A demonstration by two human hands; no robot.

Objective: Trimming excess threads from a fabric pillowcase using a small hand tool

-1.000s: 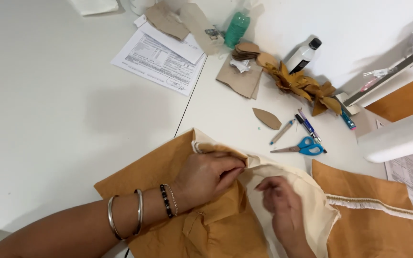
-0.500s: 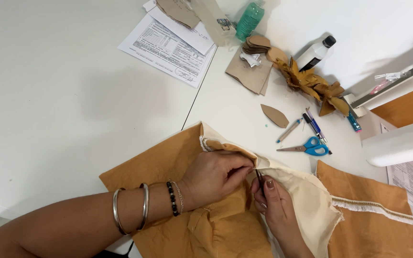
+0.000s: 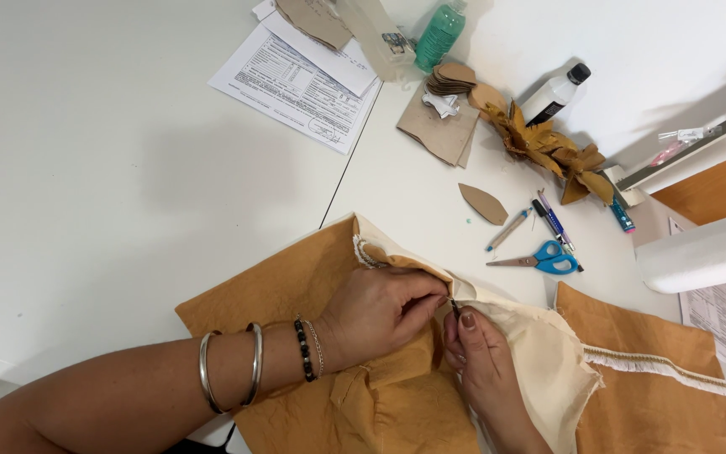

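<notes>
I see 2 white tables [image 3: 111,210] pushed together, their seam [image 3: 346,181] running between them, evenly lit, with an orange-brown panel [image 3: 716,189] at right.

left hand [image 3: 376,313]: bare, no glove, no ring showing on the fingers in view.
left wrist: wearing a string of dark round beads [image 3: 302,357] beside a thin pale chain bracelet [image 3: 318,353].
left forearm: carrying two plain silver bangles [image 3: 230,372], lying toward 8 o'clock from the beads; no sleeve is showing.
right hand [image 3: 474,346]: bare, showing dark polish on the thumbnail [image 3: 467,319].
right forearm: showing no sleeve and no jewellery.
</notes>
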